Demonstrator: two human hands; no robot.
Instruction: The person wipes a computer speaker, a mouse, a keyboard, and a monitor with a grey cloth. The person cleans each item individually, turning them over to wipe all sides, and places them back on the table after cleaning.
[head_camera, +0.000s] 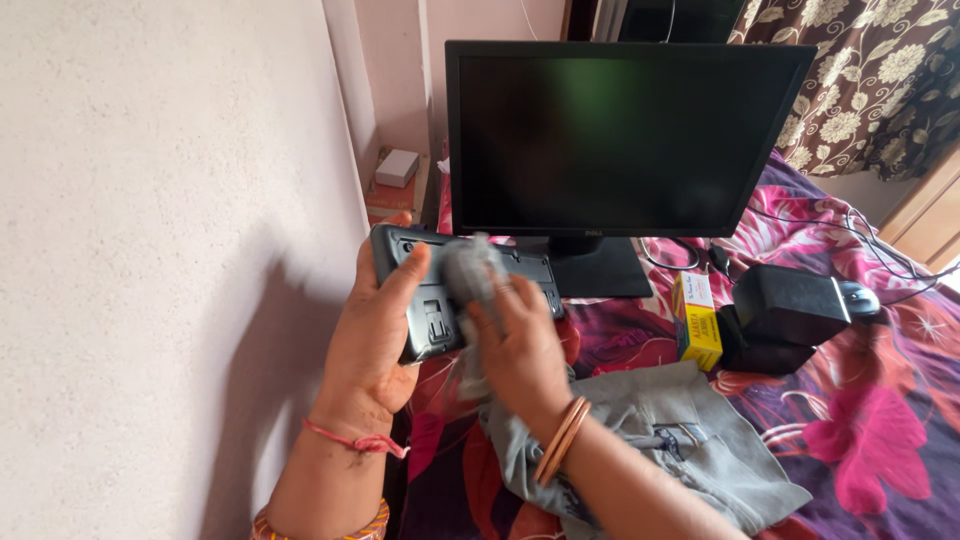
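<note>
The left hand (372, 335) is holding the black keyboard (455, 290) up, fingers wrapped around its end, in front of the monitor (620, 135). The right hand (520, 350) is gripping a grey cloth (470, 270), rubbing it. I think wiping is underway; next needs reaching unwiped parts.

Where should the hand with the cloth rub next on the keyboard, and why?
Probably sideways toward the far end. The right hand presses the grey cloth on the middle of the black keyboard, which the left hand holds tilted up, so that end looks not yet reached.
</note>
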